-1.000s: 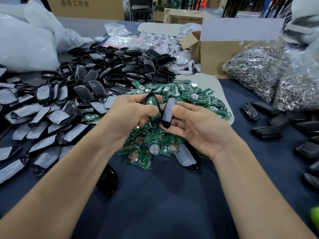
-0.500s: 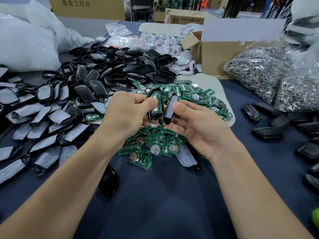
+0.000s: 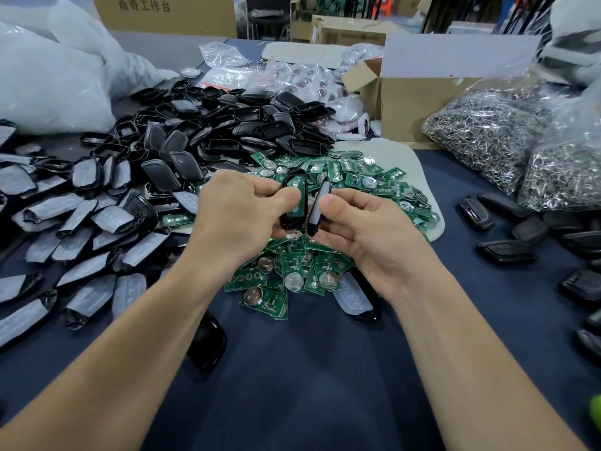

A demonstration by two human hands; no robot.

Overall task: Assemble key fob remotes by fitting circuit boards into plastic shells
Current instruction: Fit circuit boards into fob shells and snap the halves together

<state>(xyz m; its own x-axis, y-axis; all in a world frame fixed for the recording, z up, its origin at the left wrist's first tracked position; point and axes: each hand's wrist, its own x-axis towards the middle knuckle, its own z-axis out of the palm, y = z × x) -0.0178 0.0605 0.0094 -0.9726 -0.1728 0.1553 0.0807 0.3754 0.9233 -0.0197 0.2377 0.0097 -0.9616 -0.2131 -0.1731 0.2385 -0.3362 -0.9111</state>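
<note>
Key fob shell (image 3: 290, 222) with a green circuit board (image 3: 298, 185) in it, pinched in left hand (image 3: 237, 216), right hand (image 3: 367, 232) gripping the other shell half (image 3: 320, 205) just beside it, both over the board pile (image 3: 357, 180), middle of the worktop (image 3: 309, 385)

Bare forearms end in a bare left hand (image 3: 234, 216) and bare right hand (image 3: 367, 237).
</note>
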